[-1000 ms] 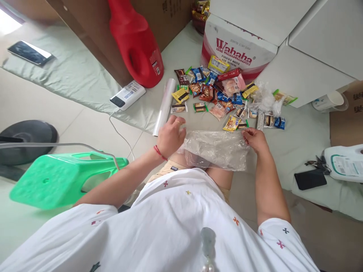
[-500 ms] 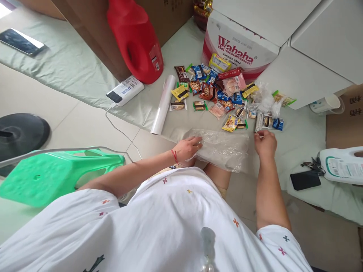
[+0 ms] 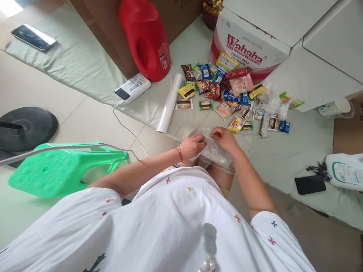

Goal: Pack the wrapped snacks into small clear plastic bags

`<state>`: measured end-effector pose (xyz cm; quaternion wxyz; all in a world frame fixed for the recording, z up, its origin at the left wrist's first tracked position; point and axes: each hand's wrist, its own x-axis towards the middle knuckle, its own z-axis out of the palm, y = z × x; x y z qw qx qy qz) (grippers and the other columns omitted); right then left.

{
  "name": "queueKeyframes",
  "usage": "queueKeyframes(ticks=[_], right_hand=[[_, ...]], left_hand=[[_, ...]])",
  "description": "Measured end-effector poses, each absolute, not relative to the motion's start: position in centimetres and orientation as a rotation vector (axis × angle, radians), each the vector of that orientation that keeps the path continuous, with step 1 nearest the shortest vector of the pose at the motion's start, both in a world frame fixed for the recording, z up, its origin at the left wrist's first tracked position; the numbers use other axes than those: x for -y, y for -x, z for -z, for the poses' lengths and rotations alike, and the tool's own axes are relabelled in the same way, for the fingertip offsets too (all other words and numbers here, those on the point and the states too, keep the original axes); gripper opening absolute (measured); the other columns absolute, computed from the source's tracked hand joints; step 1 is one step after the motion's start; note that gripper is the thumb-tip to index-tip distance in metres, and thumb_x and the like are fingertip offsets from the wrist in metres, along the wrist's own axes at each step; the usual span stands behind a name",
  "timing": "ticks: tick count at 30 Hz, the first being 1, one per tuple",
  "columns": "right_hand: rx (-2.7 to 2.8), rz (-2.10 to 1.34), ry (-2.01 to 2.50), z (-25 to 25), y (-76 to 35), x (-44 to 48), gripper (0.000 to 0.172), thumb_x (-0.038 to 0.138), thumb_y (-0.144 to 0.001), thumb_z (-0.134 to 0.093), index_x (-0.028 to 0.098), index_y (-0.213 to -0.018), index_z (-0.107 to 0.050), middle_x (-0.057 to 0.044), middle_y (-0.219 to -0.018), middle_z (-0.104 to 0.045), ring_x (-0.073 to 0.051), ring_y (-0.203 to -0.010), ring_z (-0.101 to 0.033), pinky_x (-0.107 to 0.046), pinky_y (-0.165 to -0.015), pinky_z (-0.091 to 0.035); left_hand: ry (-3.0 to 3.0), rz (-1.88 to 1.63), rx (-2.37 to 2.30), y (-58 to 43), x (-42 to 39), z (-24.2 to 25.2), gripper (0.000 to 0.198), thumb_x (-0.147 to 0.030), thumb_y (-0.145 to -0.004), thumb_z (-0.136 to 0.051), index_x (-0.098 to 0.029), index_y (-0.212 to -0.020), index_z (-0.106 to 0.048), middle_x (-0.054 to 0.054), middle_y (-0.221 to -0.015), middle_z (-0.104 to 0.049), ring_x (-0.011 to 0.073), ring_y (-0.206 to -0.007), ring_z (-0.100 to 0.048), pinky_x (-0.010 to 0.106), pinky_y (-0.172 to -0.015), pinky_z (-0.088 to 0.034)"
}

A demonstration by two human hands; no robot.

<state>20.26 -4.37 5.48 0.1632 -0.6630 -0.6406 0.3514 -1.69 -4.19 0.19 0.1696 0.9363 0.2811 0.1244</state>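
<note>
A clear plastic bag [image 3: 217, 153] lies across my lap at the cloth's front edge. My left hand [image 3: 193, 146], with a red string on its wrist, has its fingers closed on the bag's left side. Close by, my right hand [image 3: 224, 138] is bent over the bag's upper edge with fingers pinched together; the fingertips are partly hidden. Beyond the hands lies a pile of small wrapped snacks [image 3: 214, 91] in brown, blue, yellow and pink wrappers. A roll of clear film [image 3: 170, 104] rests left of the pile.
A red detergent jug [image 3: 150, 41], a white power bank [image 3: 133, 87] with its cable, and a Wahaha carton [image 3: 246, 49] stand behind. On the left is a green stool [image 3: 48, 170]. To the right are a black phone-like slab [image 3: 310, 185], keys [image 3: 319, 170] and a white jug [image 3: 346, 172].
My right hand has moved left from beside the small snacks on the right to the plastic bag, near my left hand. The view has shifted slightly.
</note>
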Motion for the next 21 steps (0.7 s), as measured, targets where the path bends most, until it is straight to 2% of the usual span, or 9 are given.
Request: queueKeyframes(ticks=[2, 4, 8, 10, 13, 17, 19, 21], right_hand=[[1.722, -1.084, 1.807, -6.4, -21.9, 3.1, 0.013, 0.032, -0.084, -0.065, 0.019, -0.086, -0.069, 0.0, -0.078, -0.068, -0.015, -0.068, -0.056, -0.027, -0.068, -0.043], [1.706, -1.069, 1.775, -7.5, -23.4, 1.5, 0.017, 0.035, -0.082, -0.067, 0.019, -0.085, -0.068, 0.0, -0.075, -0.066, -0.015, -0.066, -0.053, -0.027, -0.065, -0.041], [1.877, -0.9, 1.76, -8.7, -23.9, -2.5, 0.011, 0.03, -0.081, -0.066, 0.019, -0.083, -0.067, -0.001, -0.076, -0.065, -0.016, -0.068, -0.055, -0.028, -0.069, -0.043], [1.964, -0.779, 1.77, -8.4, -22.9, -4.6, 0.009, 0.026, -0.084, -0.063, 0.019, -0.084, -0.068, -0.003, -0.079, -0.067, -0.018, -0.073, -0.058, -0.03, -0.074, -0.046], [2.078, -0.595, 1.814, -7.4, -20.9, -7.0, 0.012, 0.02, -0.086, -0.058, 0.019, -0.086, -0.07, -0.006, -0.09, -0.068, -0.021, -0.083, -0.062, -0.034, -0.083, -0.05], [2.127, -0.481, 1.805, -6.7, -19.1, -7.8, 0.024, 0.014, -0.086, -0.057, 0.019, -0.102, -0.073, -0.012, -0.119, -0.067, -0.024, -0.099, -0.064, -0.038, -0.096, -0.052], [2.089, -0.39, 1.718, -6.9, -18.9, -6.6, 0.03, 0.016, -0.089, -0.055, 0.02, -0.114, -0.072, -0.014, -0.131, -0.062, -0.025, -0.112, -0.063, -0.04, -0.103, -0.052], [2.064, -0.295, 1.615, -7.2, -19.1, -4.2, 0.03, 0.021, -0.095, -0.052, 0.022, -0.118, -0.071, -0.014, -0.133, -0.061, -0.026, -0.12, -0.061, -0.043, -0.107, -0.051]], left_hand=[[-2.631, -0.329, -0.806, 1.5, 3.9, -0.6, 0.034, -0.025, -0.102, -0.043, -0.02, -0.12, -0.072, 0.012, -0.118, -0.068, 0.0208, -0.102, -0.066, 0.029, -0.076, -0.053], [-2.583, -0.297, -0.808, 1.4, 3.7, -1.2, 0.039, -0.023, -0.1, -0.045, -0.021, -0.133, -0.067, 0.013, -0.134, -0.064, 0.0215, -0.108, -0.067, 0.029, -0.079, -0.056], [-2.466, -0.215, -0.886, 0.9, 3.1, -2.5, 0.059, -0.021, -0.095, -0.052, -0.027, -0.153, -0.052, 0.014, -0.168, -0.034, 0.0276, -0.122, -0.067, 0.037, -0.09, -0.059], [-2.403, -0.179, -0.931, 0.6, 2.9, -3.1, 0.069, -0.02, -0.092, -0.056, -0.028, -0.159, -0.045, 0.015, -0.174, -0.021, 0.031, -0.127, -0.065, 0.041, -0.096, -0.059], [-2.306, -0.153, -1.002, 0.1, 2.7, -3.7, 0.082, -0.019, -0.087, -0.061, -0.029, -0.164, -0.035, 0.014, -0.177, -0.011, 0.0338, -0.127, -0.066, 0.045, -0.101, -0.058], [-2.172, -0.223, -1.111, -0.2, 2.6, -3.7, 0.085, -0.022, -0.086, -0.064, -0.025, -0.165, -0.034, 0.017, -0.177, -0.01, 0.0362, -0.128, -0.067, 0.048, -0.108, -0.055], [-2.088, -0.307, -1.165, -0.3, 2.5, -3.5, 0.082, -0.025, -0.087, -0.064, -0.021, -0.164, -0.035, 0.019, -0.175, -0.016, 0.0358, -0.136, -0.061, 0.047, -0.115, -0.05], [-2.026, -0.374, -1.205, -0.3, 2.3, -3.4, 0.078, -0.025, -0.089, -0.061, -0.017, -0.163, -0.037, 0.019, -0.173, -0.024, 0.0329, -0.145, -0.053, 0.044, -0.12, -0.046]])
